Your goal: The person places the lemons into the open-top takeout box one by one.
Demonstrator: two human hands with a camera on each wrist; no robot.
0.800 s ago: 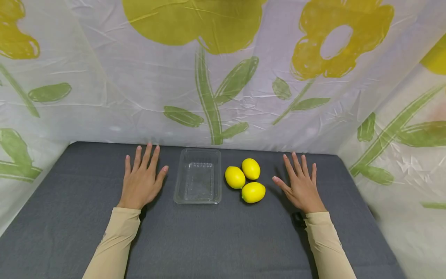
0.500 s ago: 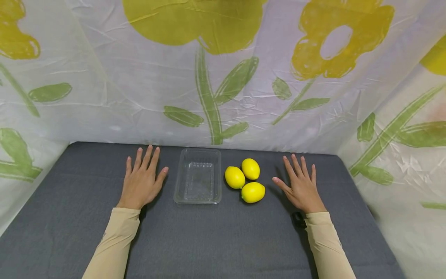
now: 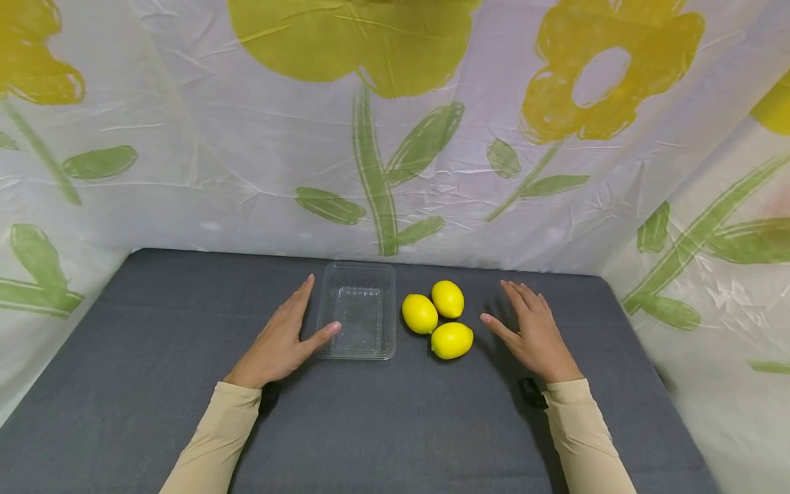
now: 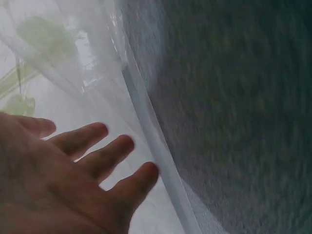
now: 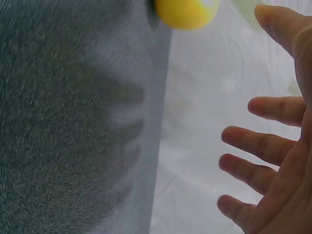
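Note:
A clear plastic container lies on the dark grey cloth, its long sides running front to back. My left hand is at its left side, fingers straight and thumb tip overlapping the container's left rim in the head view. Just right of the container, three yellow lemons sit in a close cluster. My right hand hovers to their right with fingers extended and thumb pointing toward them. Part of one lemon shows at the top of the right wrist view. Neither hand holds anything.
The grey cloth-covered table ends at the back against a white curtain printed with yellow flowers. More of that curtain hangs along the left and right sides.
My left hand has swung right to the container's edge and turned onto its side. My right hand has tilted slightly, its fingers drawn closer together. The container and lemons stay put on the cloth.

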